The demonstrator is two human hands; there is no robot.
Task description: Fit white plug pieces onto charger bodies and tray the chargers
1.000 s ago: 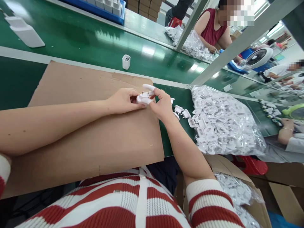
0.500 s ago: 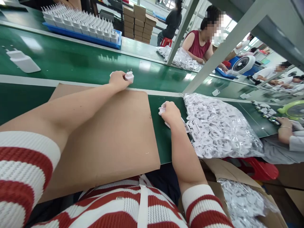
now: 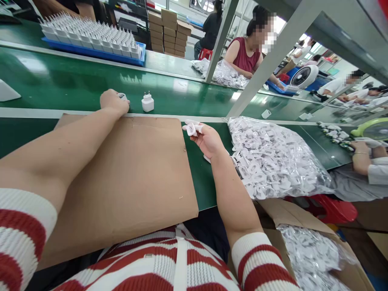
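Note:
My left hand (image 3: 115,102) is closed at the near edge of the green conveyor belt, around a white charger housing (image 3: 123,96) that it mostly hides. To its right, a white plug charger (image 3: 148,102) stands on the belt, pins up, touched by neither hand. My right hand (image 3: 207,140), palm turned partly up, holds small white plastic frames (image 3: 193,128) between thumb and fingers over the board's right edge. How many frames it holds I cannot tell. Beside that wrist lies a clear bag (image 3: 279,161) full of similar white frames, some spilling at its opening.
A brown cardboard sheet (image 3: 130,178) covers the bench before me. Across the belt (image 3: 75,87) stands a blue tray (image 3: 93,50) of plug chargers. A slanted metal post (image 3: 266,56) rises at right. Co-workers sit beyond, and a carton (image 3: 273,210) with bagged parts is below right.
The plug charger is out of my left hand and stands on the belt. My left hand has moved left. My right hand has lifted the white frames up and left from beside the bag.

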